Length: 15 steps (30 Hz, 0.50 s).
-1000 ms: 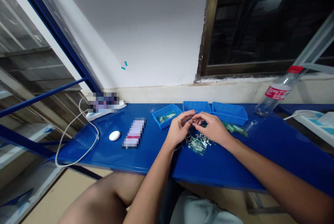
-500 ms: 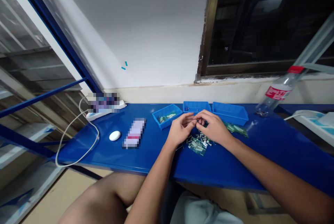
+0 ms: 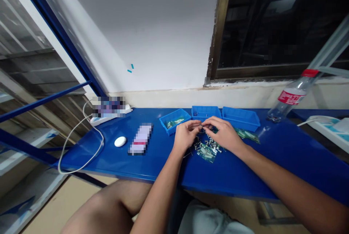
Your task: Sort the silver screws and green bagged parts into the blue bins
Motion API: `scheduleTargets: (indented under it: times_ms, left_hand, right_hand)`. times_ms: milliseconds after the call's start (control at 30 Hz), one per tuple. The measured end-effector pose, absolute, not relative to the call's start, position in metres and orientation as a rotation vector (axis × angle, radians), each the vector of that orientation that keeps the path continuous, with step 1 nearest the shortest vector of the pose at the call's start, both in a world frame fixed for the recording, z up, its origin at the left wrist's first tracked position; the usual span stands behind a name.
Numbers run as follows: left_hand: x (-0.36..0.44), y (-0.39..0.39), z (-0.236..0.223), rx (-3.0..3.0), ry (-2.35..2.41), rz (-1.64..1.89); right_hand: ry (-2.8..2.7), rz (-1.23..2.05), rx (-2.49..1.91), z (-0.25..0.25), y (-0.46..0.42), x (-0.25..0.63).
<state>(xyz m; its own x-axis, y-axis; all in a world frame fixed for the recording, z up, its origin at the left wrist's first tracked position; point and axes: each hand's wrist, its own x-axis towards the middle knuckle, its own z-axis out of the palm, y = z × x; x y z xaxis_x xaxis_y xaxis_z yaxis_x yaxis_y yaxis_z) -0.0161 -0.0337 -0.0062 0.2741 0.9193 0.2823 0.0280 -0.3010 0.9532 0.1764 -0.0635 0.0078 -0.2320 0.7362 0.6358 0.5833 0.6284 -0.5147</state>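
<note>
Apparently mid-assembly, the left hand (image 3: pixel 186 136) and right hand (image 3: pixel 222 134) meet fingertip to fingertip, pinching a small part (image 3: pixel 202 128) too tiny to identify, just above the pile of small parts (image 3: pixel 207 148). Fitting it likely needs fine alignment.

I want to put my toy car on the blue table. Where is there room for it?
There is bare blue table along the near edge, between the white mouse and the left hand. More lies right of the right hand, before the bottle. It is crowded at the small parts and the blue bins.
</note>
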Motion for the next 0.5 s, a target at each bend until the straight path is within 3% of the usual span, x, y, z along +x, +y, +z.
scheduleTargets:
  times_ms: [500]
  left_hand:
    - [-0.0162,-0.0333,-0.0121,1.606,0.782,1.129]
  right_hand:
    - [-2.006,0.13,-1.044,0.0055,-0.0634,0.1785]
